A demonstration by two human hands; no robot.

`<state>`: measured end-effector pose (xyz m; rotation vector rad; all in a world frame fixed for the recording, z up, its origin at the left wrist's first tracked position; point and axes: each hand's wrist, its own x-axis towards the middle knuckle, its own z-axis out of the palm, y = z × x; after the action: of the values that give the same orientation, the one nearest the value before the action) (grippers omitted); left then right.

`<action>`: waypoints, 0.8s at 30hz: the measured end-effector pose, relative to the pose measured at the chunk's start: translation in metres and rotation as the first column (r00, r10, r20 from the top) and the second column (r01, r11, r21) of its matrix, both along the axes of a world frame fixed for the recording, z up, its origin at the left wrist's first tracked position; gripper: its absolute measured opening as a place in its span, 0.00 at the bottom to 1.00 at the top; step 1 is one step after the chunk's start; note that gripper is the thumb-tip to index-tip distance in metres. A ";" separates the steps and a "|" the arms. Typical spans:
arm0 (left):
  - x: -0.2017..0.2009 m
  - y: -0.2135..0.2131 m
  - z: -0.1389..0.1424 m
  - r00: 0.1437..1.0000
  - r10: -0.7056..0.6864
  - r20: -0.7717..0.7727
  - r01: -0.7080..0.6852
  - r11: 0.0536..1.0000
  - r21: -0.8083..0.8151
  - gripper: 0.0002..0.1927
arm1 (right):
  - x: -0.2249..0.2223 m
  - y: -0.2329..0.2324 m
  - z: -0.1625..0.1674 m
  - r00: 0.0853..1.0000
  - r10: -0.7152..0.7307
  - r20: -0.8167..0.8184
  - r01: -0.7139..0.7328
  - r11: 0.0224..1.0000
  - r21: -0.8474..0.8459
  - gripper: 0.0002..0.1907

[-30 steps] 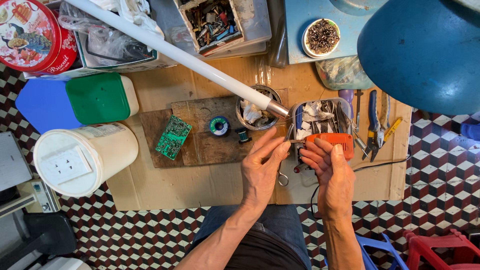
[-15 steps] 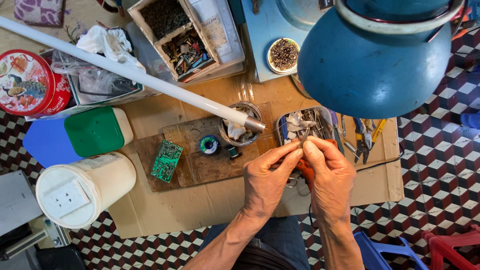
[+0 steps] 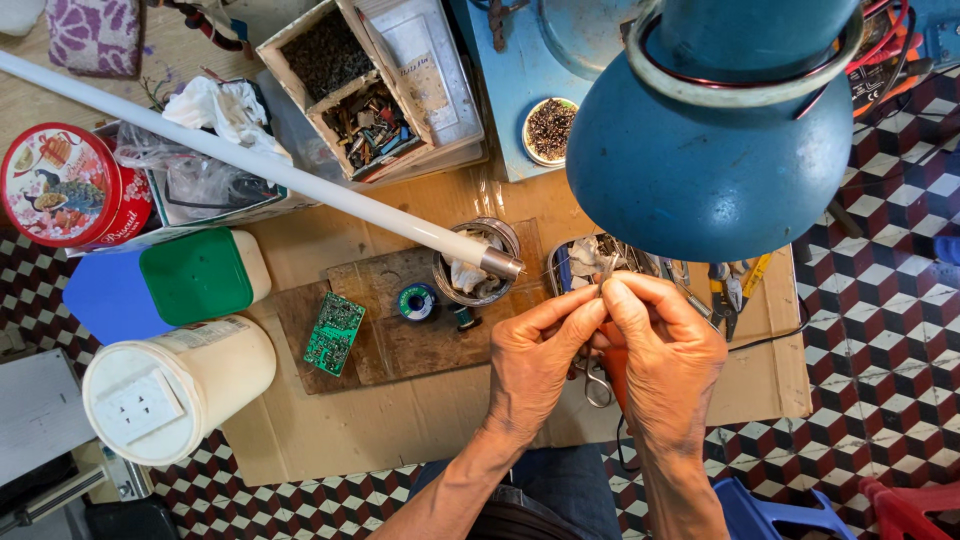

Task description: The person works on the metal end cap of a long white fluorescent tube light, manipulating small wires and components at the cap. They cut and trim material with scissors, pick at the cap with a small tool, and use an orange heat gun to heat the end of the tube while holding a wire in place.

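Head camera looks straight down on two bare hands meeting over a sheet of cardboard (image 3: 400,430) spread on a checkered floor. Left hand (image 3: 535,365) and right hand (image 3: 665,355) have their fingertips pressed together, pinching something small and thin between thumbs and forefingers; what it is cannot be made out, though it looks like a fine wire. An orange-handled tool (image 3: 612,365) shows between the two palms, tucked under the right hand, and a small metal ring or clip (image 3: 598,388) lies just below the left thumb.

Just beyond the fingertips sits a metal tray of small tools (image 3: 590,260), partly hidden by a large blue lamp shade (image 3: 710,150) that hangs over the right hand. Pliers with coloured grips (image 3: 730,290) lie just right of the right hand. To the left of the left hand a wooden board (image 3: 380,340) carries a green circuit board (image 3: 334,332), a spool of solder (image 3: 417,301) and a round tin holding rags (image 3: 475,265). A long white fluorescent tube (image 3: 250,165) runs diagonally from far left, its metal end resting over that tin, near the fingertips. Farther left stand a white plastic tub with a socket on its lid (image 3: 170,385) and a green-lidded container (image 3: 200,275). A red biscuit tin (image 3: 65,185) sits well away at upper left.
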<state>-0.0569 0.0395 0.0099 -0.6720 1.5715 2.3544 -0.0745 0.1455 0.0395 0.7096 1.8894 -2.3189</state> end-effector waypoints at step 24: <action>0.003 0.005 0.001 0.994 0.045 0.101 -0.070 0.963 0.259 0.17 | -0.008 -0.003 0.002 1.000 0.011 0.014 -0.009 0.992 -0.124 0.04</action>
<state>-0.0535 0.0448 0.0111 -0.7638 1.1877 2.4720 -0.0824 0.1429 0.0413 0.6997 1.7210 -2.3928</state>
